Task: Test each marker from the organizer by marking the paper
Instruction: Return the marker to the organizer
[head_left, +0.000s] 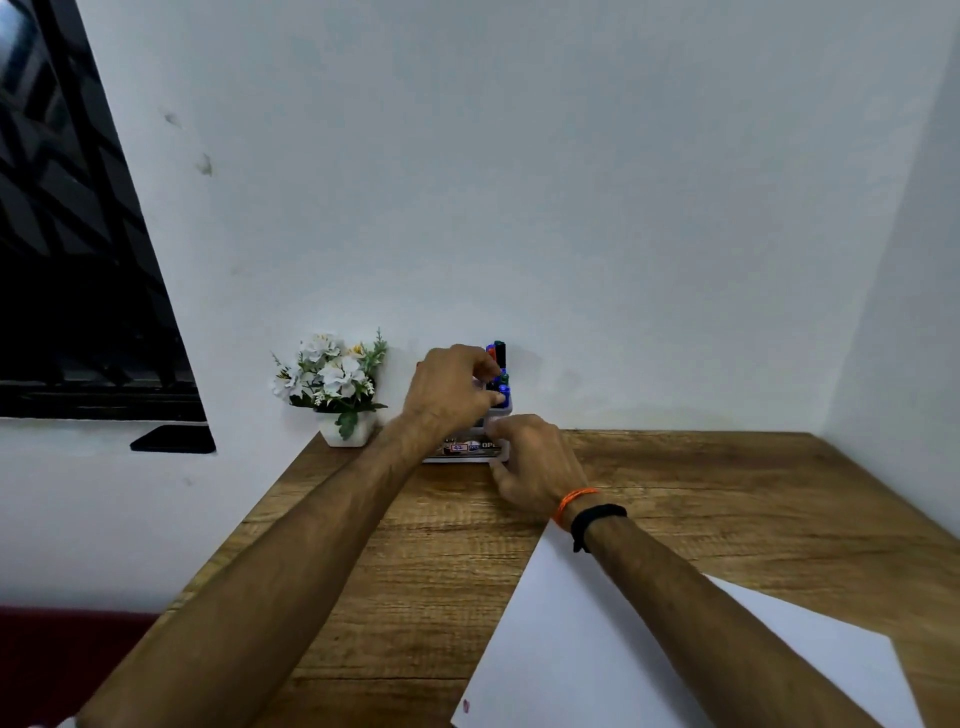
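Observation:
A small white organizer (467, 453) stands against the wall at the back of the wooden table (727, 493). Several markers (498, 358) with blue, green, black and orange caps stick up from it. My left hand (449, 392) reaches over the organizer and its fingertips pinch a blue-capped marker (503, 393) among the others. My right hand (535, 465) grips the organizer's right side, thumb on its front. A white sheet of paper (587, 649) lies at the near right, partly under my right forearm, with a small reddish mark (466, 705) near its lower left corner.
A white pot of artificial white flowers (332, 387) stands at the table's back left corner, close to the organizer. A dark barred window (78, 260) fills the left wall. White walls close the back and right sides.

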